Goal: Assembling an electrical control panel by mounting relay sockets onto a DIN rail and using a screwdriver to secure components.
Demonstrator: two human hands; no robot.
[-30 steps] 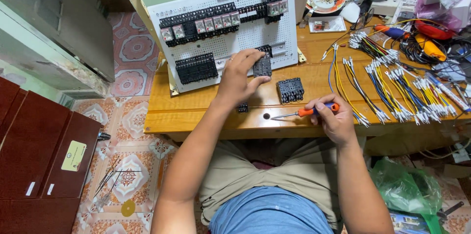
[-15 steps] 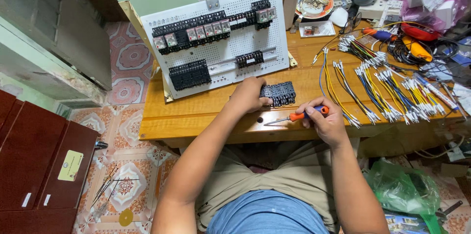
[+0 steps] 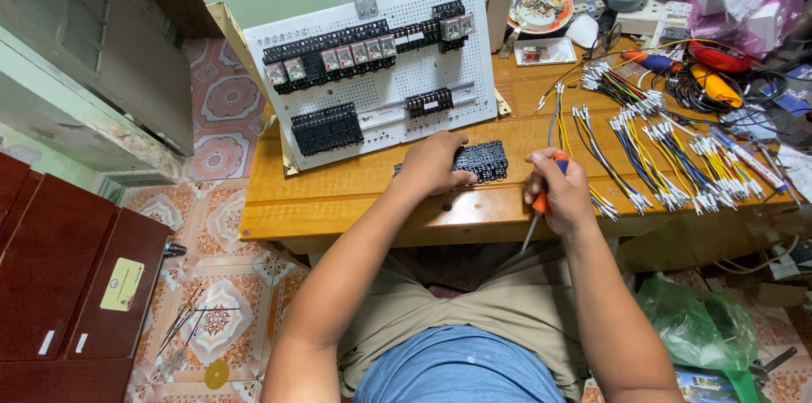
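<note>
- Right hand [image 3: 560, 191]: closed in a fist around the orange handle of the screwdriver [image 3: 538, 210], above the table's front edge.
- Screwdriver: long axis steep, slightly tilted; shaft and tip pointing down and toward the body, past the table edge; handle end up inside the fist.
- Left hand [image 3: 433, 163]: palm down, fingers curled over the left end of the black socket block [image 3: 482, 159], gripping it.
- Socket block: flat on the table [image 3: 338, 200], long axis left to right, just in front of the panel, near the right hand but apart from it.
- Panel [image 3: 381, 73]: white perforated board, leaning back, upright; rows of black relays and terminal blocks mounted across it.
- Wires [image 3: 668, 149]: cut lengths, blue, yellow and others, fanned out on the table right of the right hand.
- Plate [image 3: 541, 5]: at the table's far side, behind the wires.
</note>
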